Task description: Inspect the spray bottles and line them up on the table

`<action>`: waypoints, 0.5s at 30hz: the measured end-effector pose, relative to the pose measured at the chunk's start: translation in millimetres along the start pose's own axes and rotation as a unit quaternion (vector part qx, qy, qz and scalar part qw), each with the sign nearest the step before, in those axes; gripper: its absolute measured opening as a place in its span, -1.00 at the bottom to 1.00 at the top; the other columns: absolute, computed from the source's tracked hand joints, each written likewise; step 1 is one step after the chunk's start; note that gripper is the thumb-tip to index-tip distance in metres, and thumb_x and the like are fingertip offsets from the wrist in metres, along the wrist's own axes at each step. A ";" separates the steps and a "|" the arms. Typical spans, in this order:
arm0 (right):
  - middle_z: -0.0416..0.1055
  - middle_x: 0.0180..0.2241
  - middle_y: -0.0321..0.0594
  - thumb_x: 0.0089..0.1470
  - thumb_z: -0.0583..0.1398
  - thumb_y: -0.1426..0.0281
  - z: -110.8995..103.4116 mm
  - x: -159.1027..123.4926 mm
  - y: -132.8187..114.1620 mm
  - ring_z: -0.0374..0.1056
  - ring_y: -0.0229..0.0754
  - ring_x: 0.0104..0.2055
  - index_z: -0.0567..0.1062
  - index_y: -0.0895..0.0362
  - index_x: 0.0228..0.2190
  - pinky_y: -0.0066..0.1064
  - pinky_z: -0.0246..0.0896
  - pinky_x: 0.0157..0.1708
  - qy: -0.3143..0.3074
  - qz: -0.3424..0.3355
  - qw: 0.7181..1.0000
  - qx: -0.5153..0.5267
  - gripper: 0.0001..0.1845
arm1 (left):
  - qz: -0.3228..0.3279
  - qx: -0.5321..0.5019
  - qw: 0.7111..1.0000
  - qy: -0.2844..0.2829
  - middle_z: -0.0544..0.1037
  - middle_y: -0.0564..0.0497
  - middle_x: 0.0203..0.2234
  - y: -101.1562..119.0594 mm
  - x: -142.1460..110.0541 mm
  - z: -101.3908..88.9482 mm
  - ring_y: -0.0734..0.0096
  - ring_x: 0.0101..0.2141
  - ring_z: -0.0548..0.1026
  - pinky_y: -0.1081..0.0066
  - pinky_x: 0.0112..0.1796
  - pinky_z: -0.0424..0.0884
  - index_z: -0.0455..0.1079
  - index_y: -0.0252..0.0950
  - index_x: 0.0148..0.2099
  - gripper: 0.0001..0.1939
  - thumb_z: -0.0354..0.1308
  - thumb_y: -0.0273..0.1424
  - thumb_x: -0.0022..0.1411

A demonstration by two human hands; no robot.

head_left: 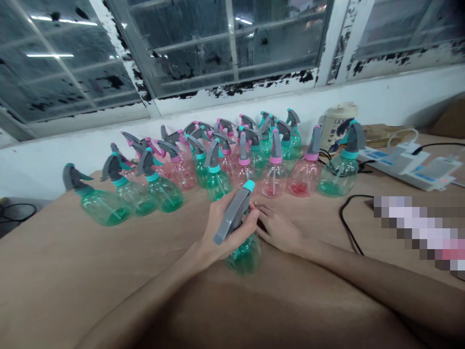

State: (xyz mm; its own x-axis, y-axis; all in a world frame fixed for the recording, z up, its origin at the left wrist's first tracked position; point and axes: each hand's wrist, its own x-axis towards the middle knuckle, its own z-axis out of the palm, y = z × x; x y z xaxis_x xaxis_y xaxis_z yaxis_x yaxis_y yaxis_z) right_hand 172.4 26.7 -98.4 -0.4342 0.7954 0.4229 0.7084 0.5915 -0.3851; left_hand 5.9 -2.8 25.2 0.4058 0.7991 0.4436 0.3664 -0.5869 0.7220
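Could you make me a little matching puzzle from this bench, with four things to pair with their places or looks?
1. The left hand
2. The power strip
3. The lidded cup
4. The leftmost spray bottle

A. Pale, with dark printing
B. Green, with a grey spray head
C. Gripping the nearest spray bottle
D. White and blue, at the right

Pairs: 1-C, 2-D, 3-A, 4-B

1. At the lower centre, the left hand (227, 230) covers the neck of the green bottle (244, 258); fingertips of the right hand (281, 231) are partly hidden there.
2. At the right edge, a pixelated thing (423, 235) cannot be recognised; the brown box (450, 118) is cut off.
3. In the upper middle, many rear bottles (183, 170) overlap; the lettering on the cup (332, 123) is partly covered.
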 end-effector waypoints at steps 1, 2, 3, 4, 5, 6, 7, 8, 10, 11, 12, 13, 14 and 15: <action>0.41 -0.02 0.07 0.22 0.03 0.34 -0.3 0.0 -0.4 0.28 0.02 0.09 0.42 0.21 -0.05 -0.06 0.22 0.06 0.001 0.001 1.000 0.000 -0.66 | 0.006 0.001 1.000 -0.001 0.25 0.17 -0.66 -0.5 0.2 0.1 0.53 -0.65 0.21 0.45 -0.56 0.26 0.30 -0.21 -0.37 -0.87 0.10 -0.28 0.16; 0.41 -0.02 0.07 0.22 0.02 0.34 -0.5 0.1 -0.7 0.28 0.02 0.09 0.42 0.21 -0.05 -0.07 0.22 0.06 0.001 0.002 1.000 0.001 -0.66 | 0.008 0.003 1.000 -0.003 0.24 0.18 -0.67 -1.2 0.4 0.2 0.54 -0.66 0.20 0.45 -0.57 0.25 0.30 -0.22 -0.37 -0.86 0.10 -0.27 0.17; 0.41 -0.02 0.07 0.23 0.02 0.34 -0.6 0.1 -1.0 0.28 0.02 0.09 0.42 0.22 -0.06 -0.07 0.22 0.06 0.000 0.004 1.000 0.001 -0.66 | 0.008 0.003 1.000 -0.004 0.26 0.18 -0.66 -2.1 0.5 0.3 0.53 -0.66 0.21 0.45 -0.57 0.26 0.31 -0.22 -0.36 -0.86 0.10 -0.27 0.17; 0.41 -0.02 0.07 0.23 0.02 0.34 -0.6 0.2 -1.2 0.28 0.02 0.09 0.42 0.23 -0.06 -0.08 0.22 0.07 -0.001 0.006 1.000 0.001 -0.66 | 0.007 0.002 1.000 -0.004 0.31 0.16 -0.63 -3.2 0.6 0.5 0.52 -0.64 0.25 0.45 -0.55 0.27 0.33 -0.23 -0.33 -0.86 0.10 -0.27 0.18; 0.41 -0.02 0.07 0.23 0.02 0.34 -0.6 0.3 -1.3 0.28 0.02 0.09 0.42 0.24 -0.06 -0.08 0.22 0.07 -0.001 0.007 1.000 0.001 -0.66 | 0.007 0.000 1.000 -0.004 0.37 0.12 -0.57 -4.6 0.6 0.8 0.49 -0.60 0.30 0.43 -0.52 0.30 0.34 -0.23 -0.28 -0.86 0.10 -0.27 0.19; 0.41 -0.02 0.07 0.23 0.02 0.35 -0.4 0.4 -1.3 0.28 0.02 0.09 0.42 0.25 -0.06 -0.08 0.21 0.08 -0.001 0.006 1.000 0.000 -0.66 | 0.009 -0.003 1.000 -0.003 0.41 0.09 -0.52 -6.1 0.6 1.1 0.45 -0.55 0.35 0.41 -0.48 0.33 0.35 -0.23 -0.22 -0.83 0.10 -0.26 0.20; 0.41 -0.01 0.07 0.23 0.03 0.35 -0.2 0.5 -1.1 0.28 0.02 0.09 0.42 0.25 -0.05 -0.08 0.21 0.09 0.000 0.005 1.000 0.000 -0.66 | 0.012 -0.007 1.000 -0.003 0.43 0.06 -0.48 -7.6 0.5 1.4 0.42 -0.51 0.38 0.40 -0.45 0.35 0.36 -0.23 -0.17 -0.79 0.10 -0.25 0.20; 0.41 -0.01 0.07 0.23 0.03 0.35 0.0 0.6 -0.9 0.28 0.01 0.10 0.42 0.25 -0.05 -0.08 0.20 0.10 0.002 0.003 1.000 -0.002 -0.66 | 0.019 -0.010 1.000 -0.003 0.44 0.04 -0.47 -9.0 0.2 1.7 0.39 -0.49 0.40 0.38 -0.44 0.36 0.36 -0.24 -0.13 -0.76 0.10 -0.24 0.20; 0.41 0.00 0.07 0.22 0.04 0.35 0.6 0.7 -0.3 0.27 0.02 0.11 0.42 0.23 -0.06 -0.06 0.19 0.10 0.004 0.001 1.000 -0.006 -0.67 | 0.017 -0.007 1.000 -0.007 0.43 0.04 -0.49 -10.7 -1.0 2.0 0.36 -0.49 0.40 0.36 -0.43 0.36 0.36 -0.24 -0.08 -0.72 0.10 -0.23 0.20; 0.41 0.00 0.07 0.22 0.04 0.35 0.9 0.7 -0.1 0.27 0.03 0.12 0.42 0.22 -0.06 -0.05 0.20 0.10 0.005 0.001 1.000 -0.008 -0.68 | 0.010 -0.002 1.000 -0.010 0.43 0.04 -0.50 -11.0 -1.8 2.1 0.35 -0.49 0.39 0.35 -0.43 0.36 0.37 -0.23 -0.07 -0.71 0.10 -0.23 0.20; 0.41 0.00 0.08 0.22 0.04 0.35 1.0 0.7 0.2 0.26 0.03 0.12 0.42 0.22 -0.07 -0.05 0.20 0.09 0.006 0.000 1.000 -0.010 -0.68 | 0.003 0.001 1.000 -0.014 0.43 0.04 -0.49 -11.0 -2.7 2.1 0.35 -0.50 0.39 0.34 -0.42 0.37 0.36 -0.23 -0.05 -0.71 0.09 -0.24 0.21; 0.41 -0.01 0.08 0.22 0.04 0.35 1.1 0.8 0.3 0.26 0.03 0.13 0.42 0.22 -0.07 -0.05 0.21 0.09 0.006 0.000 1.000 -0.010 -0.68 | -0.004 0.002 1.000 -0.017 0.44 0.03 -0.48 -10.9 -3.6 2.0 0.34 -0.49 0.40 0.32 -0.40 0.38 0.36 -0.22 -0.03 -0.70 0.09 -0.24 0.21; 0.42 -0.01 0.08 0.23 0.04 0.35 1.0 0.9 0.3 0.26 0.03 0.13 0.42 0.22 -0.07 -0.05 0.21 0.09 0.006 -0.001 1.000 -0.010 -0.69 | -0.008 0.001 1.000 -0.018 0.44 0.03 -0.48 -10.9 -4.3 2.0 0.34 -0.50 0.40 0.31 -0.39 0.39 0.35 -0.22 -0.01 -0.69 0.09 -0.25 0.22; 0.42 -0.02 0.08 0.23 0.04 0.35 0.8 1.0 0.3 0.26 0.03 0.13 0.42 0.22 -0.07 -0.05 0.21 0.09 0.006 -0.001 1.000 -0.009 -0.69 | -0.010 -0.001 1.000 -0.018 0.45 0.04 -0.48 -11.2 -4.8 2.1 0.34 -0.50 0.40 0.30 -0.38 0.40 0.35 -0.22 0.01 -0.67 0.09 -0.25 0.22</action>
State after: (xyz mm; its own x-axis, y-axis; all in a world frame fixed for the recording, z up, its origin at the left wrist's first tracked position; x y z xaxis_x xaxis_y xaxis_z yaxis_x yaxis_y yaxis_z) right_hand 171.8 27.8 -98.8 -0.4296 0.7922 0.4335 0.7175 0.5909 -0.3689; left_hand 1.5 -0.4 13.9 0.4282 0.8050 0.4108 0.3719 -0.5712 0.7317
